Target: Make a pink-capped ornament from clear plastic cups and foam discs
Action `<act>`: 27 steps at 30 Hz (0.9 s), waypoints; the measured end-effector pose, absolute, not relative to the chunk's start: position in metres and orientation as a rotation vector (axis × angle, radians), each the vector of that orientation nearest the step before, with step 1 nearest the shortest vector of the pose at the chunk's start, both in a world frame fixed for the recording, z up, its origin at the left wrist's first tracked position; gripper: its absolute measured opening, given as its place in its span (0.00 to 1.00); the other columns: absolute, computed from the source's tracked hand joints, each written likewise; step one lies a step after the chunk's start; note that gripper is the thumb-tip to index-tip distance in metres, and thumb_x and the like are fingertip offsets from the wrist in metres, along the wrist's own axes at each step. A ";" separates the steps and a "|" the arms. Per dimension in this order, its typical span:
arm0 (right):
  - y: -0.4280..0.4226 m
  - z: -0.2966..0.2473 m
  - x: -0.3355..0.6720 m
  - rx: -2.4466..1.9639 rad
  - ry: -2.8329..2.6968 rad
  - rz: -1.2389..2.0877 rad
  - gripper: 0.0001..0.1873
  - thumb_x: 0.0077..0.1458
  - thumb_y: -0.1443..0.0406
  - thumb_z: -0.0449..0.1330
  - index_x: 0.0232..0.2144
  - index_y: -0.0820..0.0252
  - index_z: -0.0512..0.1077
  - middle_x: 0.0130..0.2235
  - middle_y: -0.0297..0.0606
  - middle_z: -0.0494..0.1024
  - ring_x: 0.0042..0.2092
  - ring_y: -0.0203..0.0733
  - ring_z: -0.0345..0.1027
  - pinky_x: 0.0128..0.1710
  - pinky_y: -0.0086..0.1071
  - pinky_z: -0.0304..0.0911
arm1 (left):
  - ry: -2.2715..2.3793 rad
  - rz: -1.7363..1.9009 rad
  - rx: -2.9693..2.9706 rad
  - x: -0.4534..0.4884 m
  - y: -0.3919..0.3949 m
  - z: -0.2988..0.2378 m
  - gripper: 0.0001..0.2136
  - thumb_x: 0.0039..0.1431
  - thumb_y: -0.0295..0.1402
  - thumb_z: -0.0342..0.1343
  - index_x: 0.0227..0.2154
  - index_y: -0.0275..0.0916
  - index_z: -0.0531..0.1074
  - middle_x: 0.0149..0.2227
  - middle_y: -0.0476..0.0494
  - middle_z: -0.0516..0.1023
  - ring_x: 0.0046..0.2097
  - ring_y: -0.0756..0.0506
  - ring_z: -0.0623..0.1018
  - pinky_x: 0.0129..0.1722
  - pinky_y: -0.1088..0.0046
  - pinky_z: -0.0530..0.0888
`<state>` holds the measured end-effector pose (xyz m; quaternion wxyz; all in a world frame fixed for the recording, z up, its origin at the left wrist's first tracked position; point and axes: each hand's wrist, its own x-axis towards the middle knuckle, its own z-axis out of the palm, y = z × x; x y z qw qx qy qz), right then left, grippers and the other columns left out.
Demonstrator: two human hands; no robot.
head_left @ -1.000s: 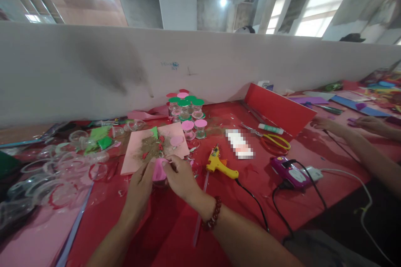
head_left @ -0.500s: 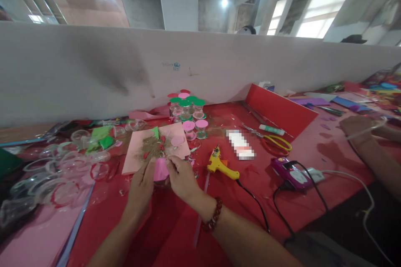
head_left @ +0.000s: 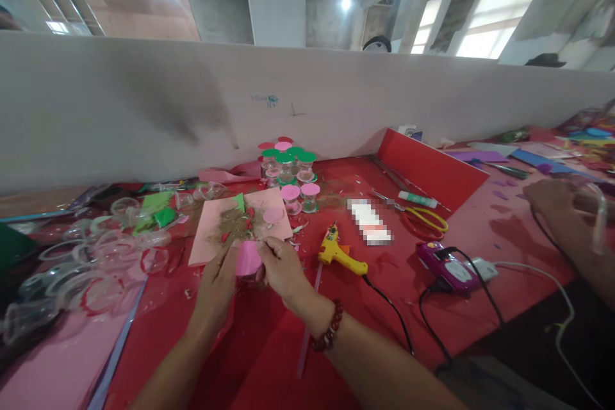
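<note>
My left hand (head_left: 216, 285) and my right hand (head_left: 283, 269) meet over a small clear cup with a pink foam lid (head_left: 248, 259), fingers closed round it from both sides. The cup sits low on the red table covering (head_left: 394, 307), at the near edge of a pink foam sheet (head_left: 206, 237) that carries a heap of brown grit and red and green scraps. A red bead bracelet (head_left: 328, 334) circles my right wrist.
Capped little jars (head_left: 288, 170) stand behind the sheet. A yellow glue gun (head_left: 339, 255), purple glue gun (head_left: 444, 266), scissors (head_left: 425, 218) and a glue stick (head_left: 417, 199) lie right. Clear cups (head_left: 86, 262) pile left. Another person's hands (head_left: 552, 198) work at far right.
My hands have barely shifted; the pink lid now lies flatter on the cup. The other person's hands moved right and lifted a clear piece.
</note>
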<state>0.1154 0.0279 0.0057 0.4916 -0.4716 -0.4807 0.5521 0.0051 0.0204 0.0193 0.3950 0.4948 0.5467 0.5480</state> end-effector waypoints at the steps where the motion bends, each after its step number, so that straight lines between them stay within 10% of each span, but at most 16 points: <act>1: 0.027 0.008 0.116 -1.145 -1.125 1.386 0.15 0.64 0.66 0.49 0.24 0.57 0.61 0.12 0.23 0.62 0.14 0.30 0.53 0.16 0.21 0.48 | 1.360 1.371 1.245 0.005 0.021 0.018 0.24 0.51 0.52 0.57 0.39 0.34 0.77 0.39 0.38 0.82 0.43 0.39 0.78 0.42 0.67 0.73; 27: 0.028 0.015 0.119 -1.175 -0.978 1.501 0.15 0.64 0.63 0.49 0.23 0.57 0.62 0.13 0.23 0.62 0.14 0.29 0.51 0.14 0.22 0.46 | 1.263 1.341 1.115 0.004 0.023 0.012 0.27 0.49 0.53 0.60 0.40 0.32 0.77 0.37 0.38 0.82 0.43 0.39 0.78 0.43 0.67 0.73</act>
